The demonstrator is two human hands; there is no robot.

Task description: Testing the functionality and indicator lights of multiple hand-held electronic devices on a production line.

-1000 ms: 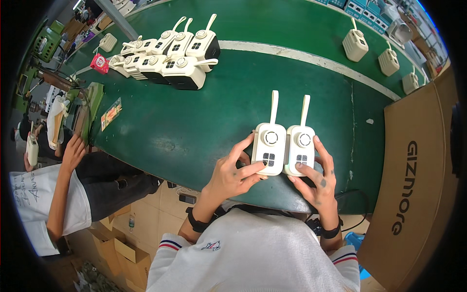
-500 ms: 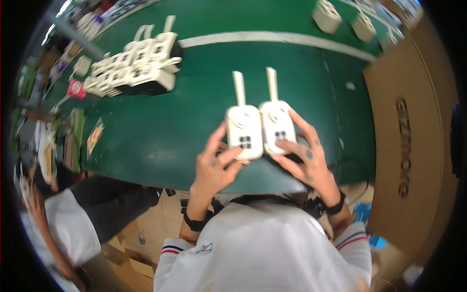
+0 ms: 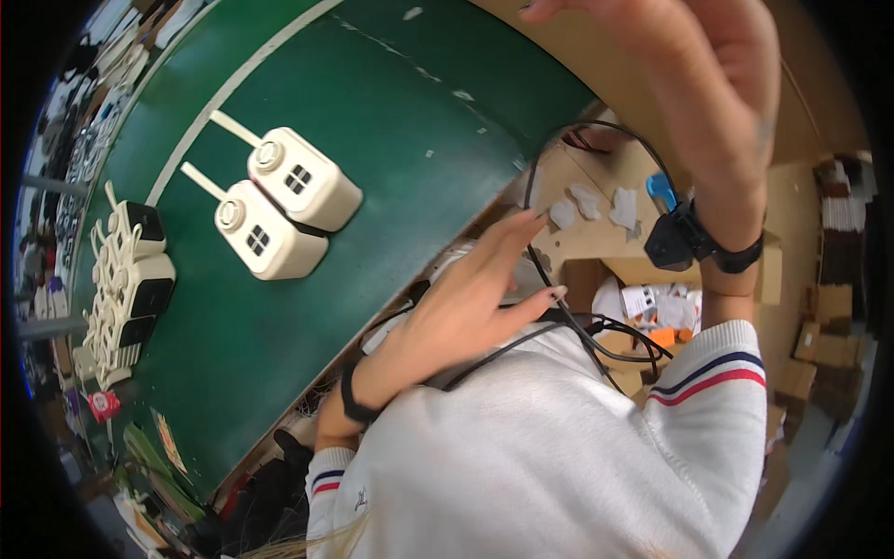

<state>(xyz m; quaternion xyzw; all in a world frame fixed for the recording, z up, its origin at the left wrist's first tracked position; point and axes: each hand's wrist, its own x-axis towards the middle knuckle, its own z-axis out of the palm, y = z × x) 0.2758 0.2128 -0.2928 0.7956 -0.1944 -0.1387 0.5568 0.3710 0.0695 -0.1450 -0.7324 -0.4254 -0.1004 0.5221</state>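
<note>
1. The two white units point(image 3: 279, 200) with stub aerials lie side by side, touching, on the green bench point(image 3: 410, 121), in from its near edge. A second ago both hands were cupped around them; now neither hand touches them, so the pair has been let go and left lying flat.
2. The left hand point(image 3: 470, 303) has pulled back off the bench edge toward the body. It is empty, fingers loosely spread and stretched, hovering over a black cable point(image 3: 596, 340) that loops across the white sweater.
3. The right hand point(image 3: 717, 84) has swung up high, beyond the far bench edge and close to the camera. It shows blurred, fingers slack and apart, holding nothing; a black wristband point(image 3: 722, 252) sits on its wrist.
4. The view has also swung to the right, so the bench now runs aslant.
5. A cluster of more white units point(image 3: 126, 289) lies toward the left end of the bench, well apart from the pair.
6. Cardboard boxes point(image 3: 824, 345) stand on the floor to the right.
</note>
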